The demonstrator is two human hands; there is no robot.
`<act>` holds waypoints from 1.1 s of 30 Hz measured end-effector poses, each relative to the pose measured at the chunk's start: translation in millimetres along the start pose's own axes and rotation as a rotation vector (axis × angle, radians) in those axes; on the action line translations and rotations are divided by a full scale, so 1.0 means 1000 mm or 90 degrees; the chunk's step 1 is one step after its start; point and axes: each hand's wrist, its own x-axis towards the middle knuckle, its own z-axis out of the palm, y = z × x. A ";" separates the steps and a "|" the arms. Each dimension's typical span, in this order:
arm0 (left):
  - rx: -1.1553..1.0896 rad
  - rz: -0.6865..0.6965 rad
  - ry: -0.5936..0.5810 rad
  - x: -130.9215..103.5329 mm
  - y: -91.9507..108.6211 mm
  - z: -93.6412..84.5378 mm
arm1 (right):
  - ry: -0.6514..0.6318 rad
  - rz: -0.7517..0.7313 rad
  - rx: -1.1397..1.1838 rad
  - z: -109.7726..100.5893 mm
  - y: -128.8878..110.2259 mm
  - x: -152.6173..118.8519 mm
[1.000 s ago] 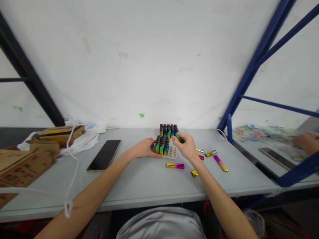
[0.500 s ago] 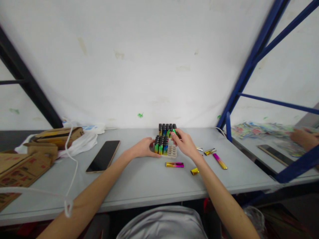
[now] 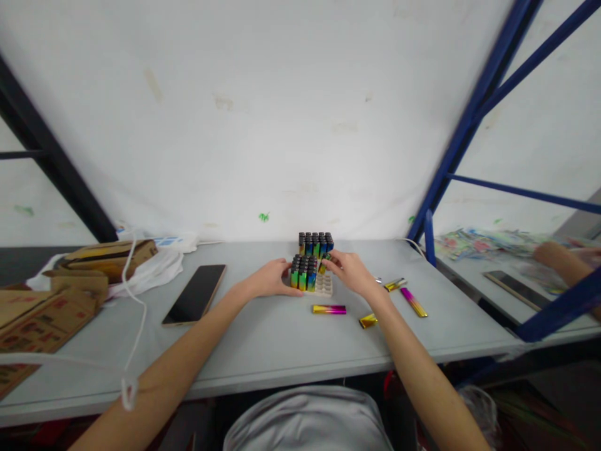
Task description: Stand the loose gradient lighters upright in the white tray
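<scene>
A beige slotted tray (image 3: pixel 325 288) on the grey table (image 3: pixel 263 338) holds several upright lighters (image 3: pixel 303 274) with black tops and green-blue bodies. My left hand (image 3: pixel 271 279) rests against the tray's left side. Fingertips of my right hand (image 3: pixel 351 272) pinch one lighter (image 3: pixel 323 263), tilted, just above the tray's empty right slots. A second full block of lighters (image 3: pixel 316 243) stands right behind the tray.
Loose lighters lie on the table: a yellow-magenta one (image 3: pixel 329 309), a gold piece (image 3: pixel 368 321), a pink-yellow one (image 3: pixel 414 302). A phone (image 3: pixel 195 294) lies to the left, cardboard boxes (image 3: pixel 42 310) farther left. Blue frame posts (image 3: pixel 431 238) stand right; another person's hand (image 3: pixel 558 260) works beyond.
My right hand has brought the lighter down and leftward from beside the back block to just over the tray's empty slots. My left hand has stayed on the tray.
</scene>
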 end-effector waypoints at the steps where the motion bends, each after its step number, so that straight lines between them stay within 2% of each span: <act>1: -0.001 -0.001 0.000 0.000 0.000 0.000 | -0.022 -0.001 -0.010 0.000 0.000 0.000; 4: 0.000 -0.007 0.001 0.000 0.001 0.000 | -0.076 -0.004 -0.023 0.001 -0.001 -0.002; 8: 0.000 -0.010 0.002 0.000 -0.001 0.001 | -0.094 0.000 -0.034 0.002 -0.003 -0.002; 17: 0.007 0.008 0.004 0.000 -0.002 0.002 | -0.126 0.120 -0.135 0.009 -0.006 -0.003; 29: -0.001 0.003 0.006 0.000 -0.003 0.002 | -0.101 0.157 -0.126 0.008 -0.007 -0.003; 33: 0.007 0.003 0.001 -0.001 -0.002 0.001 | -0.175 0.139 -0.113 -0.001 -0.004 -0.006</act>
